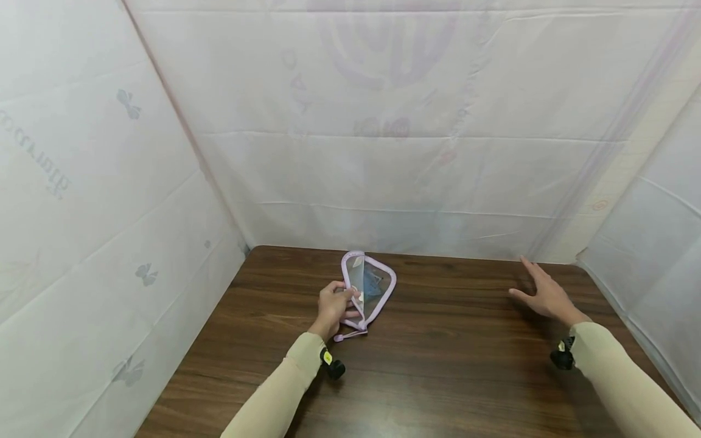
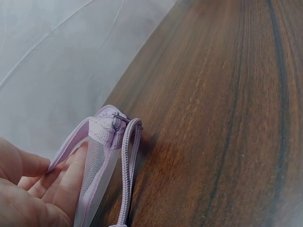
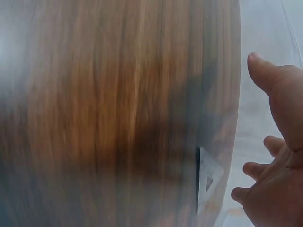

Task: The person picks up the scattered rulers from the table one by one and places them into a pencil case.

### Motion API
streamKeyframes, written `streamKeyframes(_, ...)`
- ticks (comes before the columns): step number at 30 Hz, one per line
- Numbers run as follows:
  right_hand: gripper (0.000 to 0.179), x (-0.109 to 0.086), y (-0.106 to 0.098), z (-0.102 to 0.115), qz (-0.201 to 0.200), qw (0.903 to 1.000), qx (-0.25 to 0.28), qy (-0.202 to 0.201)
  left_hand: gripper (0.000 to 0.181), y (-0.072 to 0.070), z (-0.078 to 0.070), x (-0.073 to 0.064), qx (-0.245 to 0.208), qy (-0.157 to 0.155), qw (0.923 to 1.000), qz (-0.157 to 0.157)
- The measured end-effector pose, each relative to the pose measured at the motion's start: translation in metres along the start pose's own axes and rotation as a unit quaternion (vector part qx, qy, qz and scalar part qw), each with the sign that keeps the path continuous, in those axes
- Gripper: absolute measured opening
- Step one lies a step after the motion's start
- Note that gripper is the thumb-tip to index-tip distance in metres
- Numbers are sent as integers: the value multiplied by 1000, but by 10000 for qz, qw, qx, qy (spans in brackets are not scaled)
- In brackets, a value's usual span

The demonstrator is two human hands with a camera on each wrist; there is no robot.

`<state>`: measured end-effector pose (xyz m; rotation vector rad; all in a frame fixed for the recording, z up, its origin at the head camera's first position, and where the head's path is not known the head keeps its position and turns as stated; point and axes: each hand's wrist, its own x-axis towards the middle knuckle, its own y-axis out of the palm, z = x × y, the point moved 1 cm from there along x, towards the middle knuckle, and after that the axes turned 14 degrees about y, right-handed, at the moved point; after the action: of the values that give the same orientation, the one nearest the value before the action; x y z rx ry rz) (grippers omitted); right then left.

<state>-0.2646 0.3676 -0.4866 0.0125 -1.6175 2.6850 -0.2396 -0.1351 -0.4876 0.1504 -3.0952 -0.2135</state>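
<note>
My left hand (image 1: 333, 307) pinches the edge of a mesh zip pouch (image 1: 386, 298) with lilac trim, thumb on one side and fingers on the other. The pouch opening stands partly spread, and a blue item (image 1: 372, 283) shows through the mesh; its kind is unclear. From the zip hangs a lilac pull cord (image 2: 128, 175). Over the right side of the table, my right hand (image 1: 547, 298) has its fingers extended and holds nothing. The right wrist view shows a clear triangular set square (image 3: 212, 165) lying near the table's edge, close to that hand.
The dark wood table (image 1: 438, 365) runs back to a white sheet wall (image 1: 383, 182). More white sheeting stands along the left (image 1: 109, 243) and right sides. A black wrist camera (image 1: 562, 354) sits on the right sleeve, and another on the left.
</note>
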Motion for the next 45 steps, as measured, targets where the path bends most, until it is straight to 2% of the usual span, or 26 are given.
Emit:
streamKeyframes(10,94,-10,-15,-25,92,9997,-96,202,22,2,18,7,-49,104,9998,-131)
streamKeyframes(22,96,-17,-24,-38,358,9981,-93,493,16,2,21,4,-53,235,9997,-101)
streamKeyframes(29,97,-17,-29,-44,467,9955,-505,650,23,2,18,3,-35,144,9999,-58)
streamKeyframes(33,98,-16,-31,-46,552,9934,-666,757,19,1,19,3,-48,153,9998,-103)
streamKeyframes(39,93,-16,-30,-46,588,9913,-811,854,13,1,22,4,-15,195,9995,-255)
streamKeyframes(45,86,-16,-27,-49,602,9918,-808,782,14,2,23,5,-5,232,9993,-278)
